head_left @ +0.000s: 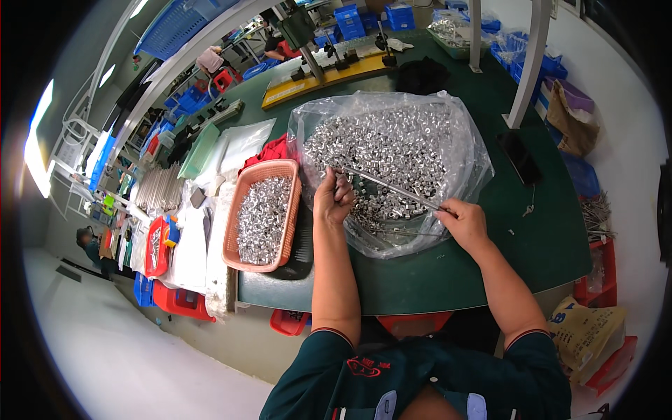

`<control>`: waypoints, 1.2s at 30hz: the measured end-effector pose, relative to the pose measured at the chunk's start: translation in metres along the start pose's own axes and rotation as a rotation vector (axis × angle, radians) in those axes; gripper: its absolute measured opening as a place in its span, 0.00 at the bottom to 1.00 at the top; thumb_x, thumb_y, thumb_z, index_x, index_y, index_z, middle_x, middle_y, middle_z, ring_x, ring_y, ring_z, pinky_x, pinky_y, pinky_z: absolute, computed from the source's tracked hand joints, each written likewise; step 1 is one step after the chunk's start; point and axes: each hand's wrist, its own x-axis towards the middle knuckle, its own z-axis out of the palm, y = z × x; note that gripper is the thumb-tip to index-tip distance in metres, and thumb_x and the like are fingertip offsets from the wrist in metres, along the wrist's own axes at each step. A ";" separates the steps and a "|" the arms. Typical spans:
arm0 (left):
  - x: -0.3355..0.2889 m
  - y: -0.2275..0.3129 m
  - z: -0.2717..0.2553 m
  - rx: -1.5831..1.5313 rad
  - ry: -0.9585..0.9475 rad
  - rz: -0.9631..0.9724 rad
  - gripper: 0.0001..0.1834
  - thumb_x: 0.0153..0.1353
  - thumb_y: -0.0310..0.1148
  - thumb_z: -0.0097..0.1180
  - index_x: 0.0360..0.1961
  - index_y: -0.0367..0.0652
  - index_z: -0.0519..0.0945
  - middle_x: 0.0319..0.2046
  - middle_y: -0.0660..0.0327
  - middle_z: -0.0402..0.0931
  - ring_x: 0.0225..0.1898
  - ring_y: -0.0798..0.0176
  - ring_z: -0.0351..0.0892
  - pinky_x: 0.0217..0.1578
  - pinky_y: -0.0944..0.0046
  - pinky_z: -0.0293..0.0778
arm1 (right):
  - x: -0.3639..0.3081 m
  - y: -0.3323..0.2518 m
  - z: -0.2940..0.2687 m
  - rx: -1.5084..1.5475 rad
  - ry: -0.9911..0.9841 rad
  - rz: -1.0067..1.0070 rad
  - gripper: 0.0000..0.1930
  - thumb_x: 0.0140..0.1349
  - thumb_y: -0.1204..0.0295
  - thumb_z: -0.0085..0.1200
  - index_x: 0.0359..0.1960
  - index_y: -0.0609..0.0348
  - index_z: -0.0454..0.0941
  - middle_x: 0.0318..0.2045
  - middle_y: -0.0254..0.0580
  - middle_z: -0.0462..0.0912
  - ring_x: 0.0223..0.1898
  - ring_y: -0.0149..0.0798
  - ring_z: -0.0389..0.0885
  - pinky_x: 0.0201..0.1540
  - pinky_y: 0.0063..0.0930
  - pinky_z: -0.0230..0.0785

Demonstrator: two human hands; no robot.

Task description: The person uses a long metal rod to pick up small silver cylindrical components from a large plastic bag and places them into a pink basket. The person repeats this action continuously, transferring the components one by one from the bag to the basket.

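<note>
A clear plastic bag (470,157) lies spread open on the green table, with a heap of small silver metal pieces (392,140) in it. Over the heap slants a thin metal rod (395,187). My right hand (463,222) pinches its lower right end between thumb and fingers. Near the rod's upper left end, my left hand (332,199) is closed with curled fingers and the thumb up; what it grips is too small to make out. Left of my left forearm stands a pink plastic basket (229,241) filled with similar silver pieces.
A black phone (519,158) lies on the table's right side, near a white metal post (530,70). Behind the bag are a dark cloth (423,75) and a yellow-edged fixture (329,82). A green tray (199,150) and plastic sheets lie at left.
</note>
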 end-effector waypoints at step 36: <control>0.001 -0.003 0.006 0.182 -0.022 0.004 0.11 0.67 0.39 0.46 0.35 0.43 0.73 0.15 0.67 0.64 0.10 0.74 0.51 0.12 0.73 0.48 | -0.002 -0.004 -0.001 -0.050 -0.006 -0.058 0.08 0.50 0.68 0.62 0.29 0.58 0.80 0.18 0.42 0.78 0.19 0.36 0.77 0.23 0.27 0.65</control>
